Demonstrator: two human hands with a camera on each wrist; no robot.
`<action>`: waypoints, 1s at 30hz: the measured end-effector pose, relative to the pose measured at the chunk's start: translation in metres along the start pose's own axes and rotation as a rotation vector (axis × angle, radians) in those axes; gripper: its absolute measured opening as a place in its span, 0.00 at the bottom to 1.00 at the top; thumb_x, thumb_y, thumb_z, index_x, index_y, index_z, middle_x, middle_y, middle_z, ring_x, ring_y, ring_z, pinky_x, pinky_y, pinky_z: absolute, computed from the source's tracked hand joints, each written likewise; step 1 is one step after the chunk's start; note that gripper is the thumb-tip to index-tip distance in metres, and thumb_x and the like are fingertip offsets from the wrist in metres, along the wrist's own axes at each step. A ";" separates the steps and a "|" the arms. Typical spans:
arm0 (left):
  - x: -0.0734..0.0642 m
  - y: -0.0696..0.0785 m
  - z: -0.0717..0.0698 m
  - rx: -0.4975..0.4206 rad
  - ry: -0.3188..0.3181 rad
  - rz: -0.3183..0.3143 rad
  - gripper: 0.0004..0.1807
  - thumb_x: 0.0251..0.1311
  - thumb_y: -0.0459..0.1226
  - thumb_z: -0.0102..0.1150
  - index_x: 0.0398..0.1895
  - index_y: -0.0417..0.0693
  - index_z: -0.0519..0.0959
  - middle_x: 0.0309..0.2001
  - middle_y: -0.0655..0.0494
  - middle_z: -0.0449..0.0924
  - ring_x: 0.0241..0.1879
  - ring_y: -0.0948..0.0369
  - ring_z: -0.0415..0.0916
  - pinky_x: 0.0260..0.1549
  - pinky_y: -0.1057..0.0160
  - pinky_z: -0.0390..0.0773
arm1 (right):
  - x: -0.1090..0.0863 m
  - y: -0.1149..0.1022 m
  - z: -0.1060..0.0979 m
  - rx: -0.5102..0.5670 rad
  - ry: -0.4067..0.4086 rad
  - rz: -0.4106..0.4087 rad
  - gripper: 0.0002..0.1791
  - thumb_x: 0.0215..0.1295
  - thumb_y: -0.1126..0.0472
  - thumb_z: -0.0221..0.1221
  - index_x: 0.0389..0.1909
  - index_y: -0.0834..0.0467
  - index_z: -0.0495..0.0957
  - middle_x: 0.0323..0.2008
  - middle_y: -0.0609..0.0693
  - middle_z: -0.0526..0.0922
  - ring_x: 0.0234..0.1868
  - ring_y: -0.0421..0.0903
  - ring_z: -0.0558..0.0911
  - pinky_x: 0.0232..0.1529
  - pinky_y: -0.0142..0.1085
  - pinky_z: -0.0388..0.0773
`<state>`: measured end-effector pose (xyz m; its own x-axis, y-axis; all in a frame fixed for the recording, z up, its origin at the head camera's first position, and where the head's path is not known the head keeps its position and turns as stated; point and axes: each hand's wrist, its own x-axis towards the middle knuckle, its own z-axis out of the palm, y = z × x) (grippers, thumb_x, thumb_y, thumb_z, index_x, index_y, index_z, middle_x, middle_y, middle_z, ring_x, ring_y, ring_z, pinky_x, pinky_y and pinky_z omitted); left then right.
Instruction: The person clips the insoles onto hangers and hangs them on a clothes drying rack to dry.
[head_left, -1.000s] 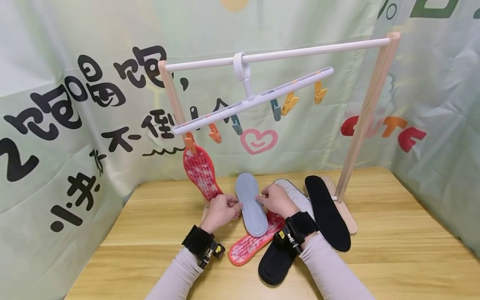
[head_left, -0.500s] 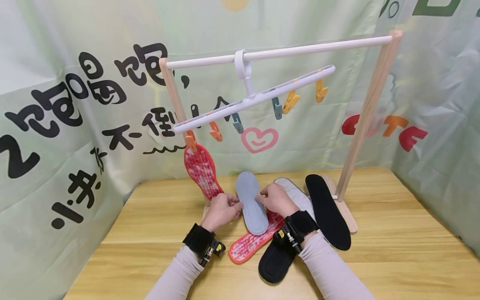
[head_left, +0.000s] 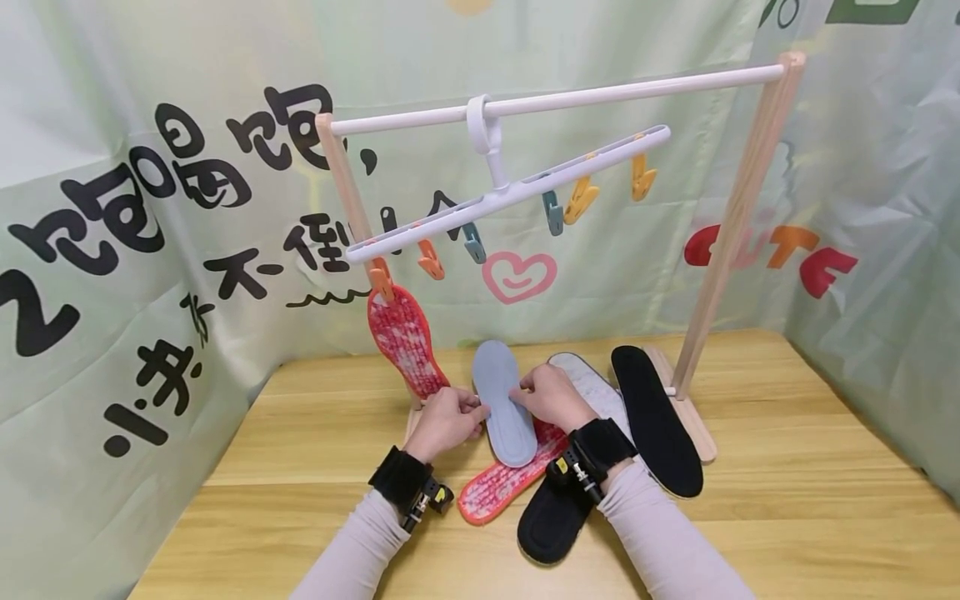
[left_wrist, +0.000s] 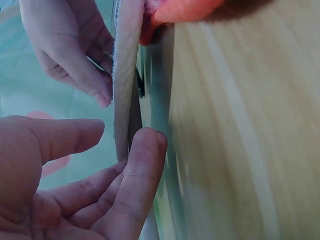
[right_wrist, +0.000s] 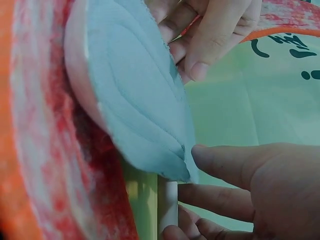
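Observation:
A light grey-blue insole [head_left: 507, 429] leans up between my two hands above the table. My left hand [head_left: 447, 421] holds its left edge, thumb on the near face and fingers at the back. Opposite, my right hand [head_left: 557, 400] pinches the right edge with thumb and fingers. The left wrist view catches the insole [left_wrist: 125, 85] edge-on, showing its pale thickness. Beneath it a red-and-white insole [head_left: 487, 498] lies on the table. A matching red insole [head_left: 401, 337] hangs at the left from an orange clip [head_left: 382, 280], its lower end close behind my left hand.
A white clip hanger [head_left: 502, 198] hangs tilted from the rod [head_left: 600, 93] of a wooden stand [head_left: 731, 225], carrying orange, blue and yellow clips. Right of my hands lie a black insole [head_left: 656, 421], a whitish insole [head_left: 588, 382] and another dark insole [head_left: 551, 529], partly under my right wrist.
Both hands keep their places on the grey insole. The head view has shifted slightly; otherwise things look the same.

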<state>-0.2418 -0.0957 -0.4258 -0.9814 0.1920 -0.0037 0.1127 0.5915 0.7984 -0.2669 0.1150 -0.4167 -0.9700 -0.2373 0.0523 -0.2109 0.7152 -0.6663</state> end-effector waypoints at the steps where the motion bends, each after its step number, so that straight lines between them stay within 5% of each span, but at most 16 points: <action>1: 0.000 0.000 0.000 -0.005 -0.002 -0.006 0.09 0.73 0.39 0.67 0.41 0.41 0.89 0.28 0.49 0.89 0.26 0.61 0.87 0.23 0.69 0.75 | 0.000 0.000 0.000 0.002 -0.001 -0.001 0.20 0.75 0.57 0.66 0.21 0.59 0.82 0.13 0.42 0.59 0.16 0.40 0.63 0.23 0.32 0.58; 19: -0.001 0.002 -0.004 0.044 0.041 0.057 0.09 0.73 0.39 0.67 0.37 0.45 0.90 0.27 0.48 0.90 0.22 0.66 0.80 0.20 0.68 0.73 | -0.002 -0.006 -0.002 0.016 -0.007 -0.012 0.11 0.76 0.57 0.66 0.38 0.61 0.90 0.18 0.44 0.68 0.21 0.41 0.69 0.27 0.32 0.65; 30: -0.003 0.008 -0.006 0.036 0.085 0.067 0.09 0.72 0.40 0.68 0.36 0.45 0.90 0.26 0.52 0.90 0.22 0.66 0.82 0.20 0.67 0.76 | -0.004 -0.006 -0.007 0.018 0.007 -0.059 0.11 0.77 0.57 0.64 0.37 0.59 0.89 0.20 0.46 0.78 0.22 0.42 0.71 0.29 0.33 0.67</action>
<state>-0.2389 -0.0966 -0.4161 -0.9809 0.1657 0.1017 0.1827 0.6074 0.7731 -0.2627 0.1158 -0.4075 -0.9567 -0.2742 0.0975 -0.2660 0.6879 -0.6753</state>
